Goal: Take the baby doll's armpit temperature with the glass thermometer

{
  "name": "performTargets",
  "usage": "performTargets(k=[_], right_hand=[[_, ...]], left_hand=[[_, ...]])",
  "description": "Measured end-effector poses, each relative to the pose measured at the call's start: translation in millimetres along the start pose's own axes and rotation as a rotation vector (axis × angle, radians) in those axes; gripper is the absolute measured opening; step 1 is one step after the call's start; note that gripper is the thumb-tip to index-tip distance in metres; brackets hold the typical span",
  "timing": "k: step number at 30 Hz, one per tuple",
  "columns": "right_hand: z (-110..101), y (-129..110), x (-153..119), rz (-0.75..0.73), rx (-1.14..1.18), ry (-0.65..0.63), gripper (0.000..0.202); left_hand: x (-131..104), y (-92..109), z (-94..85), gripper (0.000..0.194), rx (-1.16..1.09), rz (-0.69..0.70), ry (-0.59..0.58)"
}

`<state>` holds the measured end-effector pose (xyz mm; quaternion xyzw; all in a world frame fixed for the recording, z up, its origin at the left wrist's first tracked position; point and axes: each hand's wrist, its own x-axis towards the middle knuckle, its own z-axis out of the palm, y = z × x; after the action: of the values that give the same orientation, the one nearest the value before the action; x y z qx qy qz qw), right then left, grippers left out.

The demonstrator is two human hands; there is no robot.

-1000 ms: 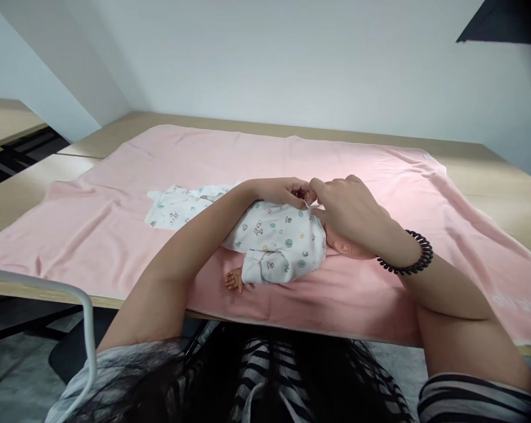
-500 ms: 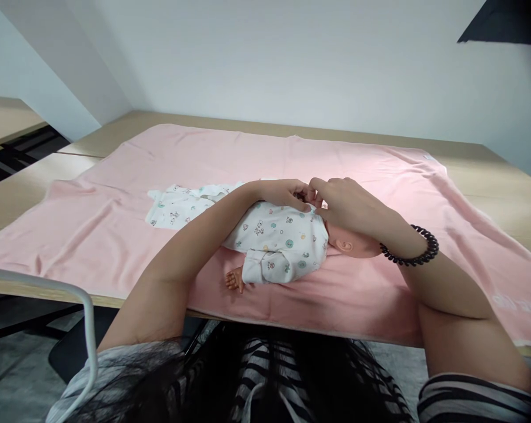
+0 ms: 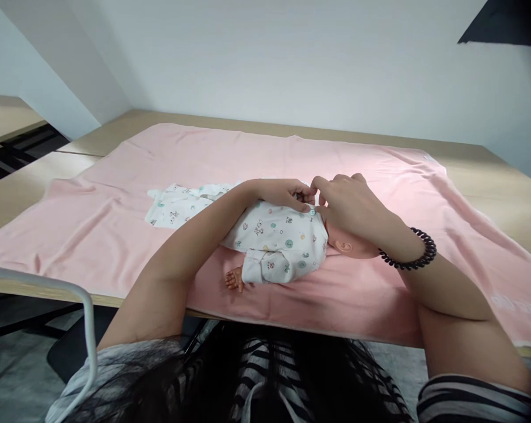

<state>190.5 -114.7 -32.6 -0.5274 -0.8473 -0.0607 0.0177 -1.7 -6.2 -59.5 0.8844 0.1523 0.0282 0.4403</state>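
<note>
A baby doll (image 3: 345, 242) lies on its back on a pink blanket (image 3: 137, 155), its head to the right. It wears a white baby romper (image 3: 283, 241) printed with small animals and green dots. My left hand (image 3: 287, 192) rests over the chest, fingers curled and closed on the romper near the collar. Right beside it, my right hand (image 3: 347, 200) bends over the doll's neck and chin, its thumb and forefinger at the collar edge. A small greenish snap (image 3: 313, 212) shows by my left thumb. My fingertips partly hide the collar, and my right hand covers the doll's face.
The blanket covers most of a light wooden table (image 3: 490, 170) and hangs over its front edge. A white wall (image 3: 291, 70) stands behind. At the lower left are a white curved metal bar (image 3: 89, 329) and a dark chair (image 3: 66, 352).
My right hand's knuckles have risen slightly and its fingers have shifted a little at the collar, uncovering more of the snap. My left hand and the doll stay almost where they were.
</note>
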Motion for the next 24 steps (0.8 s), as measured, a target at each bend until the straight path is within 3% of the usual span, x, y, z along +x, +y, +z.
performTargets(k=[6, 9, 15, 19, 24], right_hand=[[-1, 7, -4, 0.017, -0.024, 0.086, 0.024], [0, 6, -4, -0.083, 0.009, 0.045, 0.028], [-19, -19, -14, -0.204, -0.040, -0.224, 0.033], [-26, -22, -19, -0.272, -0.040, -0.199, 0.035], [-7, -3, -16, -0.400, 0.065, -0.128, 0.045]], left_hand=[[-35, 21, -26.4, 0.029, 0.210, -0.195, -0.024], [-45, 20, -35.5, 0.028, 0.253, -0.240, -0.016], [-46, 26, -33.6, 0.023, 0.272, -0.220, -0.022], [-46, 32, -30.4, 0.021, 0.284, -0.213, -0.015], [-46, 33, -30.0, 0.024, 0.335, -0.255, -0.046]])
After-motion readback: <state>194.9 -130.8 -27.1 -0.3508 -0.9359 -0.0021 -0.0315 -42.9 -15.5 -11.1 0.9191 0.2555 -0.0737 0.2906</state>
